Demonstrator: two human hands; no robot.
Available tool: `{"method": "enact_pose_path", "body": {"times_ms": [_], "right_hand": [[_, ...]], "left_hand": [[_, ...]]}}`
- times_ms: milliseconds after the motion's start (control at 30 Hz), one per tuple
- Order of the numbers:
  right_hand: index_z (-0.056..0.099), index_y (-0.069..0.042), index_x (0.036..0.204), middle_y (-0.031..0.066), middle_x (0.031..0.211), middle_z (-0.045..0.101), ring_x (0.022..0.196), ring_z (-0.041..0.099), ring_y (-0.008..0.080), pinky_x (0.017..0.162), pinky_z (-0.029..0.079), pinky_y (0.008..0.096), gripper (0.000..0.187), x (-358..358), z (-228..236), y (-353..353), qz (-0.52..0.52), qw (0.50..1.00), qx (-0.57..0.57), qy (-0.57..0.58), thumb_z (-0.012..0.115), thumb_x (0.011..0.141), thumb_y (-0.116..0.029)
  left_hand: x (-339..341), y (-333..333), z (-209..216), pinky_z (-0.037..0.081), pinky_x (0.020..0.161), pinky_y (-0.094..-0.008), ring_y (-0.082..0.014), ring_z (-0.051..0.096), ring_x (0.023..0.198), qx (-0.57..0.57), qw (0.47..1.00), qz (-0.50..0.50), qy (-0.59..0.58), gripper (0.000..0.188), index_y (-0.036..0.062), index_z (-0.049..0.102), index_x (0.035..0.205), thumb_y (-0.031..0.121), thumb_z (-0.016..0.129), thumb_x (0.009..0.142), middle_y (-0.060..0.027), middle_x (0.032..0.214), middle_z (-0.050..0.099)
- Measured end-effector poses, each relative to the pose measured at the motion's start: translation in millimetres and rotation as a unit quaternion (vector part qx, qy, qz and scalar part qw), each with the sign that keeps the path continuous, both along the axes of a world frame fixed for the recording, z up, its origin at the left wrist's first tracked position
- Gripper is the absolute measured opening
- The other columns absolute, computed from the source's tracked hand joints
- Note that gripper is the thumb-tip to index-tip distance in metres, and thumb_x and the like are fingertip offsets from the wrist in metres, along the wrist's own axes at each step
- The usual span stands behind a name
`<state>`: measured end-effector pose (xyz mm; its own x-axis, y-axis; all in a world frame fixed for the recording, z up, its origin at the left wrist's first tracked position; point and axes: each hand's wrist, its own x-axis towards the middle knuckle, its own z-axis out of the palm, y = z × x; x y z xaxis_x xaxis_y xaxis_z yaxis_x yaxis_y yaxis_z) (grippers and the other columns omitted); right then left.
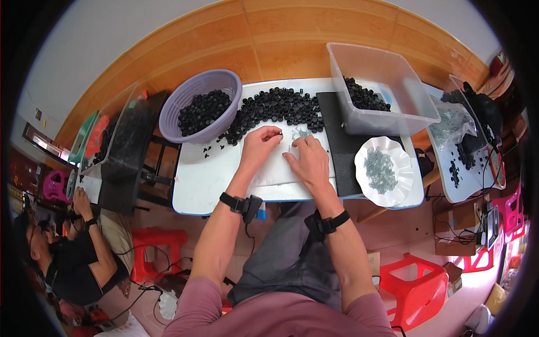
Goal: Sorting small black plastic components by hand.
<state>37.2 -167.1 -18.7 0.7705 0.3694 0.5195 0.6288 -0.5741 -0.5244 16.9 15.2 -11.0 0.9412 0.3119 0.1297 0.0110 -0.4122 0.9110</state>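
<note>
Over the middle of the white table (213, 182), my left hand (260, 147) pinches a small black part (280, 133) between thumb and fingertips. Close beside it on the right, my right hand (307, 160) reaches down to the tabletop, its thumb and fingers apart. Its fingertips are by a small heap of clear, thin pieces (300, 133); whether they touch one I cannot make out. Just beyond both hands spreads a large pile of small round black parts (275, 106). A few smaller black bits (206, 150) lie left of my left hand.
A purple basket (168, 115) of black parts stands back left. At back right, a clear plastic bin (387, 67) holds more on a black board (348, 163). A white scalloped dish (364, 188) carries clear pieces. Red stools (415, 292) stand below; another person (84, 264) sits at left.
</note>
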Motion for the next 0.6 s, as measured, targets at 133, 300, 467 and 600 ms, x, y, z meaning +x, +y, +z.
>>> {"method": "enact_pose_path", "body": {"times_ms": [133,300,467,600], "right_hand": [[0.074,-0.007,0.092,0.0106,0.09,0.063,0.09,0.064,0.0306,0.075,0.053,0.0433,0.023,0.8,-3.1,9.5,-0.019,1.0,-0.009,0.015,0.084,0.077,-0.021],[0.073,-0.007,0.086,0.0087,0.089,0.063,0.087,0.063,0.0293,0.074,0.052,0.043,0.011,-0.3,-12.2,11.5,-0.037,0.998,-0.004,-0.047,0.079,0.082,-0.016],[0.071,-0.006,0.087,0.0088,0.089,0.064,0.088,0.064,0.0298,0.075,0.052,0.0425,0.007,1.1,-13.4,11.2,-0.023,0.998,0.034,-0.04,0.076,0.085,-0.011],[0.07,-0.005,0.09,0.0103,0.092,0.066,0.088,0.064,0.0312,0.076,0.052,0.0431,0.008,-0.3,-12.6,10.5,-0.007,0.997,0.072,-0.024,0.074,0.086,-0.01]], "left_hand": [[-23.0,-2.0,-10.7,0.055,0.083,-0.0257,-0.0111,0.07,0.091,-0.143,0.989,-0.025,-0.009,0.025,-0.0002,0.074,0.115,0.009,0.075,0.092,-0.0056,0.102,0.076],[-33.2,-9.9,-13.8,0.056,0.084,-0.0247,-0.0107,0.07,0.092,-0.174,0.984,-0.032,-0.027,0.023,-0.0025,0.072,0.116,0.001,0.071,0.094,-0.0067,0.104,0.075],[-37.3,-11.1,-15.4,0.056,0.084,-0.0255,-0.0105,0.069,0.091,-0.14,0.989,-0.024,-0.031,0.023,-0.0002,0.074,0.115,0.005,0.074,0.093,-0.0053,0.102,0.076],[-37.9,-16.3,-10.7,0.056,0.083,-0.0261,-0.0109,0.07,0.091,-0.091,0.995,-0.003,-0.032,0.022,0.0,0.074,0.114,0.005,0.074,0.093,-0.006,0.101,0.076]]}}
